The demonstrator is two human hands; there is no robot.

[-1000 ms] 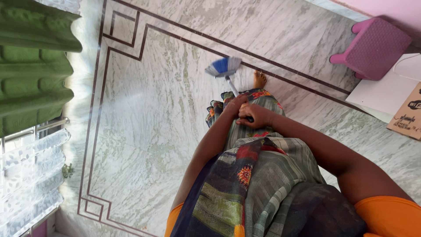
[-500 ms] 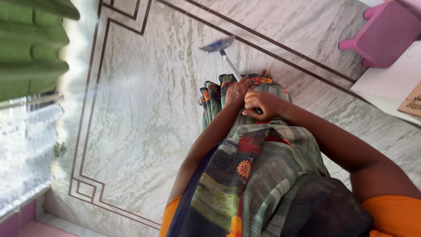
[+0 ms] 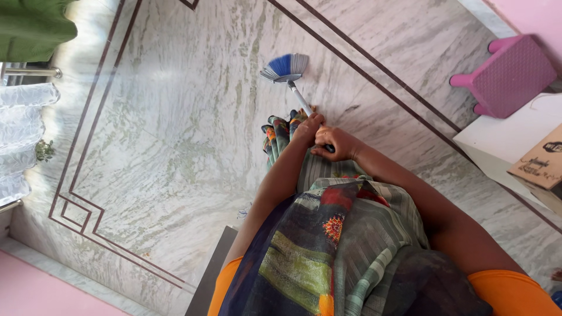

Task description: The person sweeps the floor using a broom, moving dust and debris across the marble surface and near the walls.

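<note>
Beyond both fists, broom (image 3: pixel 291 79) head-outward, slanted.

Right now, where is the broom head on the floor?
In the head view, the blue broom head rests on the marble floor just ahead of both hands, left of the pink stool.

Your hands (image 3: pixel 321 136) hide broom handle's (image 3: pixel 298 98) upper end. Pink stool (image 3: pixel 508 73), cardboard box (image 3: pixel 537 164), green curtain (image 3: pixel 29 23) cut off by frame edges.
</note>
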